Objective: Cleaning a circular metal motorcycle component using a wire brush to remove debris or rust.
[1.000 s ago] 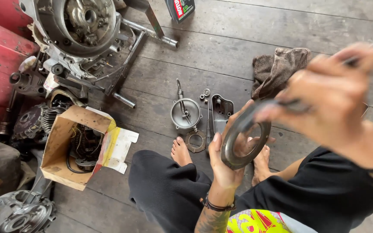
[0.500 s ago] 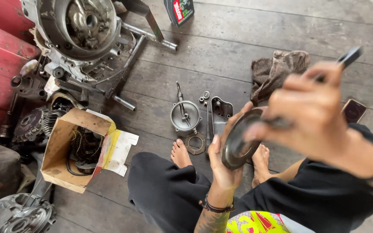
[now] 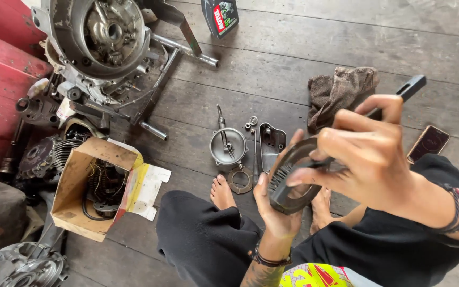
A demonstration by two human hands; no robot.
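Round dark metal ring (image 3: 293,180) sits upright in our left hand (image 3: 277,212), fingers curled around its lower edge, above our lap; our right hand (image 3: 362,154) pinches a black-handled tool (image 3: 407,89) against it.

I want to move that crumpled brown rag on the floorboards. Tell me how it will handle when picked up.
The rag lies bunched in soft folds, so it will probably droop and hang limp. It looks like thin cloth, likely light for its size. Lying flat on the plank floor, it should not roll or tip.
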